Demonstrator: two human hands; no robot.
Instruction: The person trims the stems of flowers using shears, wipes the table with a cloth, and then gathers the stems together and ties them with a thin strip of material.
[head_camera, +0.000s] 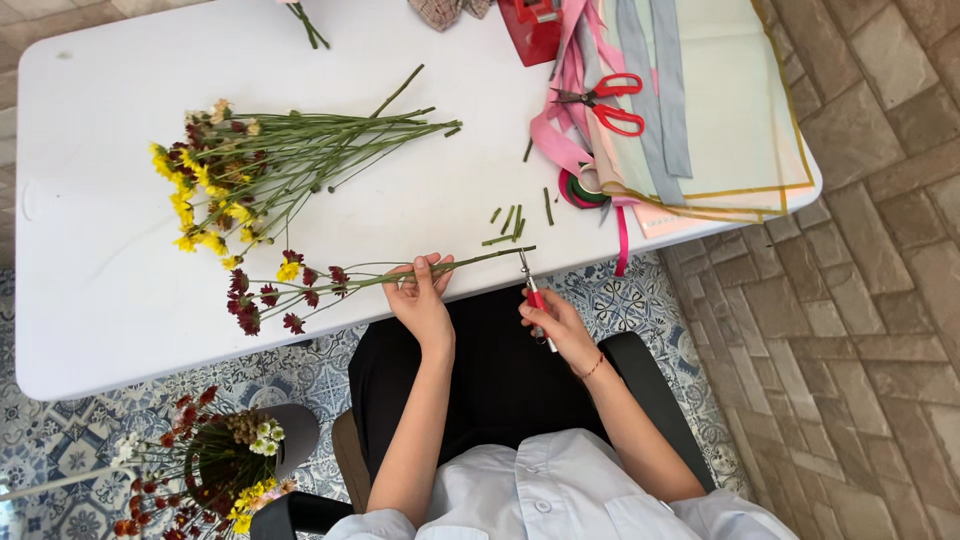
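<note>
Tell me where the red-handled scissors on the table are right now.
In the head view, the red-handled scissors lie at the table's far right, on the pink ribbons beside the pale wrapping sheets.

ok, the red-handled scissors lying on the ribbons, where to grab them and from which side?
Take the red-handled scissors by the two red loops, which point toward the table's right edge, away from the blades. The blades point left over the pink ribbons, so come from above on the right, clear of the tips. They lie flat on the wrapping sheets, loops exposed, nothing on top.

Flower bunch (250, 165) lies left on the table (100, 280), scissors (605, 100) right on ribbons (570, 130).
</note>
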